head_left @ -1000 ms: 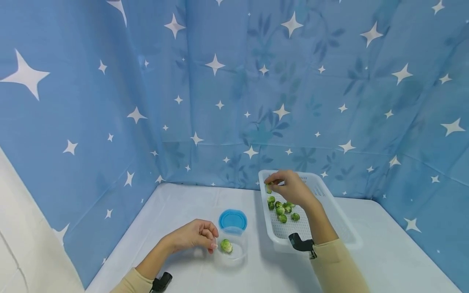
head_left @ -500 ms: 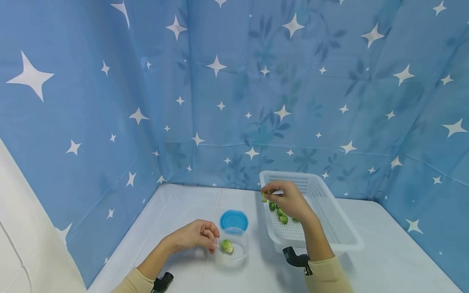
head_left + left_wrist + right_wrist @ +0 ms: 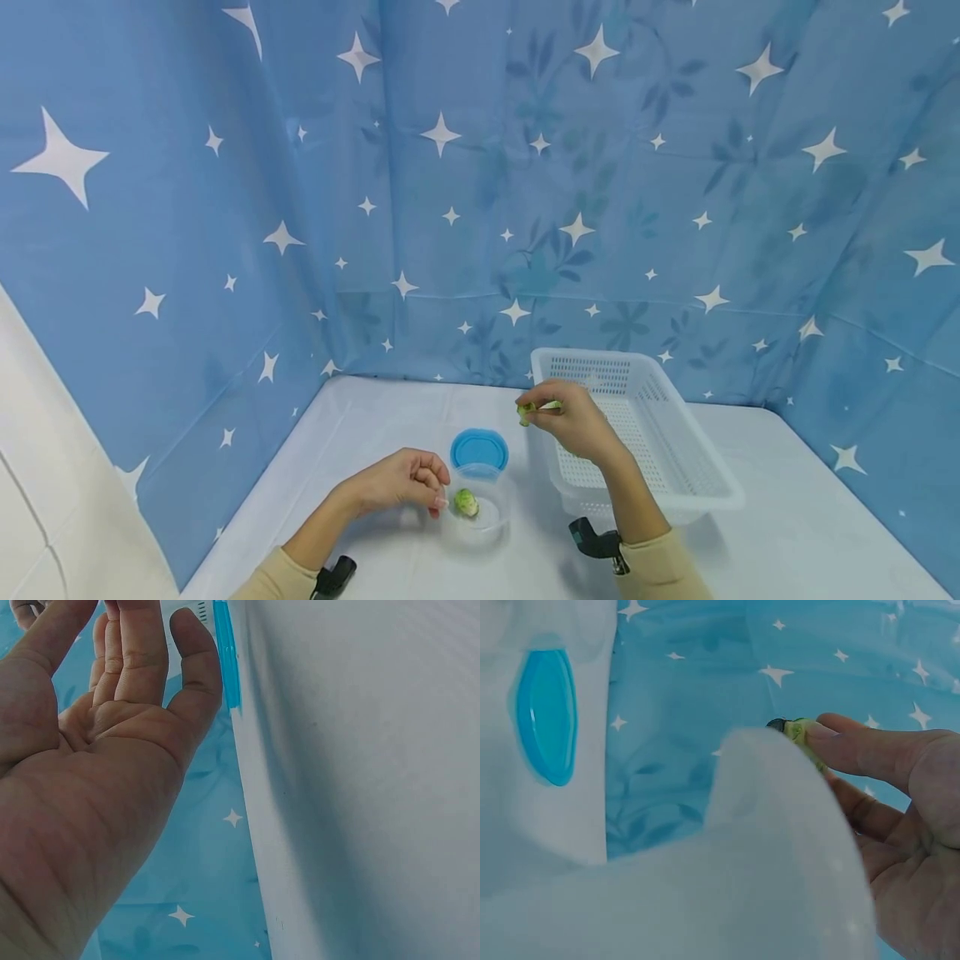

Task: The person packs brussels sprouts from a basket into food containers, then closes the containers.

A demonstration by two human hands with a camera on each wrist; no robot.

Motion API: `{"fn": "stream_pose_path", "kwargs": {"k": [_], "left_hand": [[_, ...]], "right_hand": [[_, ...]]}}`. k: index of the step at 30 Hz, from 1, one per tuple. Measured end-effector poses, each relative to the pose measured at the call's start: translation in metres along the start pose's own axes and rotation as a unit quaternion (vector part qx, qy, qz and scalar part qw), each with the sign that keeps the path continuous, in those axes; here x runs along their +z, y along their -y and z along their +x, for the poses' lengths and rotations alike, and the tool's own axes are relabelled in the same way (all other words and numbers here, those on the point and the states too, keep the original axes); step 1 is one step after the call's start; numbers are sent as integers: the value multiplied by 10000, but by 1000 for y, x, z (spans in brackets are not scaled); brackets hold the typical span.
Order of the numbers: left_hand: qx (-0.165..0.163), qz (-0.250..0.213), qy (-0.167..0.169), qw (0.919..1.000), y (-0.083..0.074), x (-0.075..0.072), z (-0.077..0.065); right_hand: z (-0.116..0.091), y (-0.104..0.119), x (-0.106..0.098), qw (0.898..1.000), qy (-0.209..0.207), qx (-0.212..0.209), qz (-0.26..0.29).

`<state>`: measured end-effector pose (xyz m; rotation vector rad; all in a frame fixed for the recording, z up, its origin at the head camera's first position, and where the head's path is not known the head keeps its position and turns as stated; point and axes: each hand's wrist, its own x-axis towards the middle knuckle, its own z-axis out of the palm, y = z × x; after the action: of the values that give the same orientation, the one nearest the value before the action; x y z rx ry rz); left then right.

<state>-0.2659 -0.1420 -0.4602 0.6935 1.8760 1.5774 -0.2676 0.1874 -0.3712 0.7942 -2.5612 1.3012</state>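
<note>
My right hand [image 3: 572, 421] pinches a Brussels sprout [image 3: 524, 414] between thumb and fingertips, over the left edge of the white perforated basket [image 3: 693, 442]. In the right wrist view the sprout [image 3: 804, 736] shows at the thumb tip, partly behind the basket's blurred wall [image 3: 795, 825]. My left hand [image 3: 401, 483] holds the left rim of a small clear plastic container [image 3: 491, 533]; its fingertips lie outside the left wrist view. One pale green sprout [image 3: 466, 502] sits in that container. The other sprouts in the basket are mostly hidden behind my right hand.
A blue lid [image 3: 479, 450] lies on the white tablecloth [image 3: 390, 408] just behind the clear container. Blue star-patterned curtains [image 3: 465, 250] close off the back and sides. A black camera sits on each wrist.
My right hand has lifted the sprout from the basket's far left corner and moved left and toward me, past the rim. The left hand and clear container stay put.
</note>
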Motion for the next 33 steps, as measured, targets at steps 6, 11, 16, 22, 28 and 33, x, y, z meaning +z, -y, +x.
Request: {"fn": "stream_pose_path", "kwargs": {"k": [6, 11, 16, 22, 28, 33], "left_hand": [[-19, 58, -45, 10000, 0, 0, 0], [5, 52, -78, 10000, 0, 0, 0], [31, 22, -59, 10000, 0, 1, 0], [3, 23, -108, 9999, -2, 1, 0], [-21, 35, -138, 9999, -3, 2, -1], [1, 14, -119, 9999, -2, 2, -1]], "right_hand": [[1, 4, 13, 9997, 177, -127, -137], [1, 7, 22, 9991, 258, -226, -259], [0, 8, 30, 9981, 391, -300, -382], [1, 12, 38, 9956, 653, -502, -439], [1, 12, 45, 9902, 1073, -626, -631], [-1, 13, 50, 9871, 1284, -672, -677]]}}
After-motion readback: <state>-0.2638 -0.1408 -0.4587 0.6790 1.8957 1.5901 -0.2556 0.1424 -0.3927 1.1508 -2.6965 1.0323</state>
